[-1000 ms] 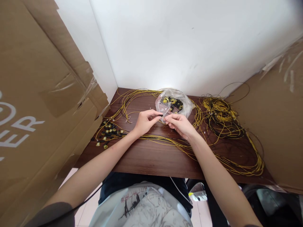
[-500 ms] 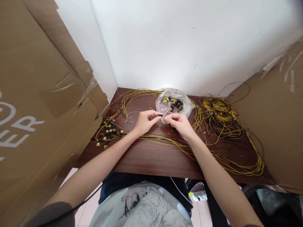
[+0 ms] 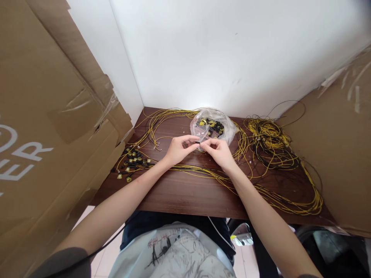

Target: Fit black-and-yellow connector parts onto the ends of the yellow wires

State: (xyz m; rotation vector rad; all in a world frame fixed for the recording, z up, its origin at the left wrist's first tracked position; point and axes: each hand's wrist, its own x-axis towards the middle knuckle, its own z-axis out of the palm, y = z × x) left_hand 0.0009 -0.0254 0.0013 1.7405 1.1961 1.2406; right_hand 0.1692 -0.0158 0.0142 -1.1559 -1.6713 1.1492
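My left hand (image 3: 181, 148) pinches a small black connector (image 3: 197, 143) between thumb and fingers, just in front of a clear plastic bag (image 3: 230, 133). Fingertip to fingertip with it, my right hand (image 3: 216, 150) is closed in a pinch at the connector's right end. What it grips there is mostly covered by the fingers; a thin wire may be among it. Inside the bag lie several black and yellow connectors (image 3: 213, 125). Yellow and black wires (image 3: 199, 170) run across the table beneath both forearms.
A tangled heap of yellow and black wires (image 3: 269, 143) lies on the right of the brown table (image 3: 185, 193). Several black connectors with yellowish ends (image 3: 130, 162) are at the left. Cardboard (image 3: 58, 116) stands on the left, more cardboard (image 3: 333, 154) on the right, and a white wall (image 3: 217, 58) behind.
The two hands have come slightly closer together, and less of the black connector shows between the left fingers. The wires and bag stay in place.
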